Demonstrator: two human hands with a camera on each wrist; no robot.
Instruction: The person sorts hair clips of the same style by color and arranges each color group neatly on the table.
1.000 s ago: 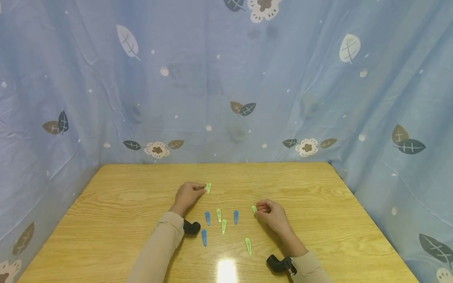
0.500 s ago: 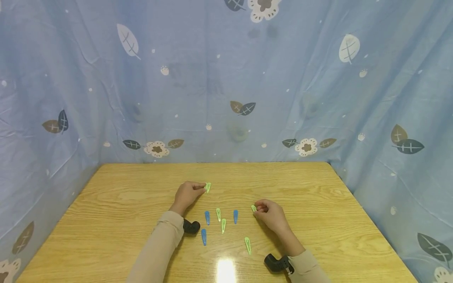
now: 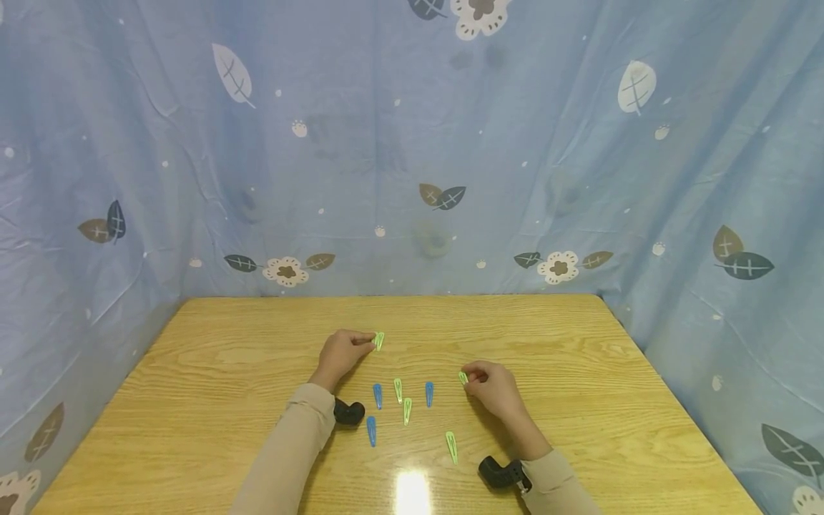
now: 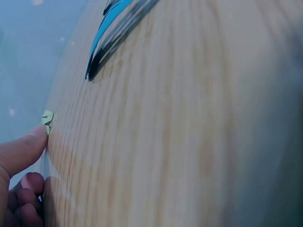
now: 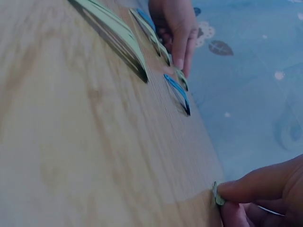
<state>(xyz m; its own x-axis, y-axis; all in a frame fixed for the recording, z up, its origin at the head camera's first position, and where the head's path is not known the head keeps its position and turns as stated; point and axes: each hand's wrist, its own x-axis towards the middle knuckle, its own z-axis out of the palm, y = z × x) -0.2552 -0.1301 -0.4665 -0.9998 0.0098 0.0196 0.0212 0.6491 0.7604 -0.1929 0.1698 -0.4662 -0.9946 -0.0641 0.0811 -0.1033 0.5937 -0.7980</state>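
At the far middle of the table, my left hand (image 3: pixel 341 359) pinches the left one of two pale green snap hair clips (image 3: pixel 380 340) lying side by side. The left wrist view has the thumb (image 4: pixel 24 150) against green clip ends. Farther right, my right hand (image 3: pixel 497 392) holds another green snap hair clip (image 3: pixel 463 378) between thumb and fingers, close over the wood. Its grip shows again in the right wrist view, around a small green clip (image 5: pixel 218 195). Between the hands lie green clips (image 3: pixel 398 390) and blue snap hair clips (image 3: pixel 429 394).
More clips lie nearer the front: a blue one (image 3: pixel 371 431) and a green one (image 3: pixel 451 447). Each wrist wears a black camera (image 3: pixel 502 473). A blue patterned curtain (image 3: pixel 386 143) hangs behind and beside the wooden table (image 3: pixel 193 400).
My right hand has shifted slightly away from me, the green hair clip still in its fingers. My left hand stays in place at the far clips.
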